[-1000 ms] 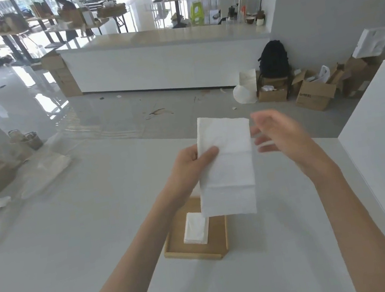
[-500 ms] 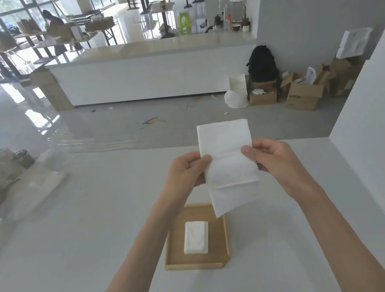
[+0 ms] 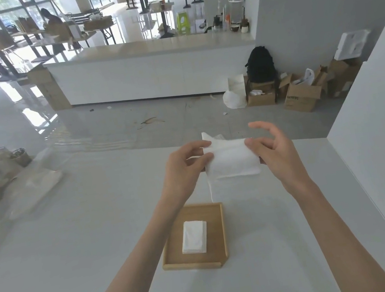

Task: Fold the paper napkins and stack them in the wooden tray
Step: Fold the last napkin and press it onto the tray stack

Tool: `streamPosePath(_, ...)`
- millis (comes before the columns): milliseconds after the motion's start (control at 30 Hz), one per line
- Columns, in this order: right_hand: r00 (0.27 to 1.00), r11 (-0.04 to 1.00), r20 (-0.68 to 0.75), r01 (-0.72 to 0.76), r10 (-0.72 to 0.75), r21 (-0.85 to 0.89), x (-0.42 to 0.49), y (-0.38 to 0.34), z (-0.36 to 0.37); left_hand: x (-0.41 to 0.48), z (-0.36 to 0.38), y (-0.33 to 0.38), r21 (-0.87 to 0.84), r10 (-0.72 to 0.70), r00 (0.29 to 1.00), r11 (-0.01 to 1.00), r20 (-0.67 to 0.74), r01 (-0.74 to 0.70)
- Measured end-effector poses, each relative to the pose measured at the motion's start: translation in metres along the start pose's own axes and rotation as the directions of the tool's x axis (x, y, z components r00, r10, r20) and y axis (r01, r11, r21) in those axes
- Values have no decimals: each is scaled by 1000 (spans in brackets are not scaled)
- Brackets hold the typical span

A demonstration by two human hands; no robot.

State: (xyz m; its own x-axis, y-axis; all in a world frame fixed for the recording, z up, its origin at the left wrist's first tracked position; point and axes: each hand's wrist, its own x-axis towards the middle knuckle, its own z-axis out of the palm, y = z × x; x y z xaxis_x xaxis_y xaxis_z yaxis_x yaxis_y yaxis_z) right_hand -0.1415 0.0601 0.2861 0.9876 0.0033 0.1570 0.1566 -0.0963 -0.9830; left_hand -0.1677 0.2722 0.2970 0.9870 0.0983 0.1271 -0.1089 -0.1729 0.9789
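The napkin hangs in the air between both hands, over the far end of the wooden tray. It is half doubled over, with a loose lower layer trailing down toward the tray's far rim. The left hand pinches its left edge between thumb and curled fingers. The right hand pins the right edge with its thumb, seemingly against a lower finger behind the paper, while the index and the other fingers lift free and spread.

The paper looks very light, limp and easy to tear or crumple. It likely holds a crease only where it is pressed, so a light pinch at the edges and corners suits it better than a grab in the middle, and the hanging layer probably needs bringing level before the fold is flattened.

A small stack of folded napkins lies near the middle of the tray, with bare wood on all sides. The white table offers open room left and near of the tray. Clear plastic wrapping sits well apart at far left, and a white wall bounds the right side.
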Motion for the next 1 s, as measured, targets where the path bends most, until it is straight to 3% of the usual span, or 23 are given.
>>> streamPosePath(167,996,994,68,61,-55,-94,0,-8,-1,4,-3,1,113,16,998,993,-60,-9)
streamPosePath(367,990,960,0,139,-144,-244,2,-11,4,7,0,2,223,81,990,973,-117,-53)
streamPosePath(567,978,921,-45,177,-205,-346,2,-10,5,9,3,3,320,230,967,930,-114,-183)
streamPosePath(767,988,961,13,152,-154,-233,1,-17,2,10,2,11,229,217,973,954,-73,-195)
streamPosePath(867,986,972,-1,167,-169,-165,3,-22,3,11,1,9,80,166,984,984,-68,-160)
streamPosePath(1000,991,989,-49,117,-122,-88,5,-28,1,9,-2,1,-127,50,993,991,111,-36)
